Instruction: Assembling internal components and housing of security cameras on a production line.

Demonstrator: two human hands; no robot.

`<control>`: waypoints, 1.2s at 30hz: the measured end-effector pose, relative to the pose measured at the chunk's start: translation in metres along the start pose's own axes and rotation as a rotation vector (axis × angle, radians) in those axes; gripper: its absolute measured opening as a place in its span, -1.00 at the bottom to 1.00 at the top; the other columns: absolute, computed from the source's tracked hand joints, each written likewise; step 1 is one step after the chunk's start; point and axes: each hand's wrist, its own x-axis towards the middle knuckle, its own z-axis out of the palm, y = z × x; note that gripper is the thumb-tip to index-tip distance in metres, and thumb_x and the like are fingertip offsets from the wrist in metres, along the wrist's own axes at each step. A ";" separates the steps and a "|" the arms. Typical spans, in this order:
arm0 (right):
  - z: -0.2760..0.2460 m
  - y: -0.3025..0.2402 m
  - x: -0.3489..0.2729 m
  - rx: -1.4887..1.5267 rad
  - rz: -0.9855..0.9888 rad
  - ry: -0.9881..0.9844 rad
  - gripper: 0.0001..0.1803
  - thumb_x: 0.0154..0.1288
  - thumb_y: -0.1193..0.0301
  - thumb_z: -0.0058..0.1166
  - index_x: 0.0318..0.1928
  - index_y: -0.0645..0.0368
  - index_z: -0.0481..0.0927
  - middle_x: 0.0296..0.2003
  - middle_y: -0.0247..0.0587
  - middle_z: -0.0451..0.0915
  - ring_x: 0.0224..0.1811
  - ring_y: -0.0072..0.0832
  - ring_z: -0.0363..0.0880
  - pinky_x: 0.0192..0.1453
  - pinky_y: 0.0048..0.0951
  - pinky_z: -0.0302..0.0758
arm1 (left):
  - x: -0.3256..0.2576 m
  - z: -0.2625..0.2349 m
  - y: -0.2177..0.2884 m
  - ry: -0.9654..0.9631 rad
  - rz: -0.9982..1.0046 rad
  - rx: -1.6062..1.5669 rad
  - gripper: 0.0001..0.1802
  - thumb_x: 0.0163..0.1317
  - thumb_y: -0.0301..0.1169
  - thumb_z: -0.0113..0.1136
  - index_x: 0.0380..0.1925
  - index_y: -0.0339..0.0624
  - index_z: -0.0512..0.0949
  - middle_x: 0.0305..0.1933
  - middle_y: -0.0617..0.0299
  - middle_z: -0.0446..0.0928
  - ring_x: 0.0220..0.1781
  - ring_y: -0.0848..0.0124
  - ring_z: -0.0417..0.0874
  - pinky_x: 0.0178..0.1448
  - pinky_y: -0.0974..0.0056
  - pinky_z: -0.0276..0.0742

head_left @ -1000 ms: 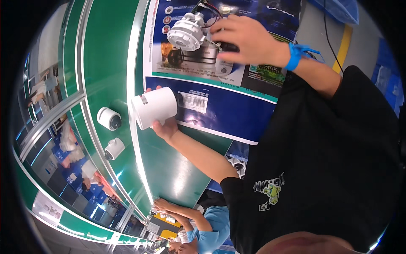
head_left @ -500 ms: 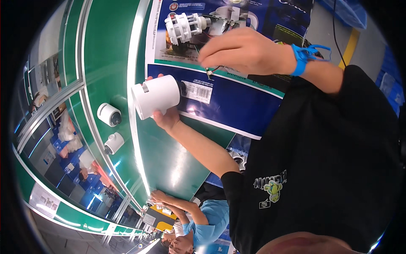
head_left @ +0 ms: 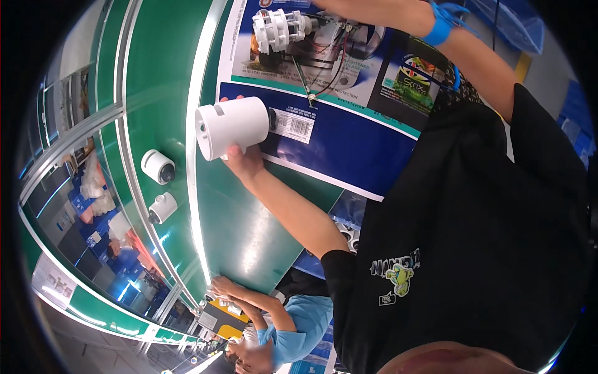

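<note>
Right hand (head_left: 367,11) moved up, thin green strip (head_left: 304,84) now unheld; right fingers cropped, can't tell; left hand (head_left: 245,164) wraps white plastic cylinder (head_left: 237,128).

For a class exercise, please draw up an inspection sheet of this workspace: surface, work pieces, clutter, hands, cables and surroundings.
Surface: green table, partly covered by a printed sheet.
Work pieces: white cylinder with a slot near one end, held; white ribbed part lying on the sheet.
Clutter: two smaller white cylinders with dark ends, at picture left.
Left hand: grips the white cylinder.
Right hand: cut off by the top edge; cannot tell whether it holds anything.
Cables: thin wires over the sheet beside the ribbed part; dark cable at upper right.
Surroundings: co-worker in a blue shirt below; bluish plastic bag at upper right.
</note>
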 end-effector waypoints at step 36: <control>-0.049 -0.084 0.006 0.690 0.102 -0.333 -0.81 0.14 0.52 0.27 -0.23 0.23 0.57 -0.41 -0.21 0.55 -0.41 -0.50 0.57 -0.35 -0.56 0.49 | -0.027 0.063 0.007 -0.148 0.395 0.809 0.02 -0.53 -0.44 0.52 0.16 -0.22 0.35 0.07 0.06 0.45 0.07 0.13 0.50 0.15 0.16 0.44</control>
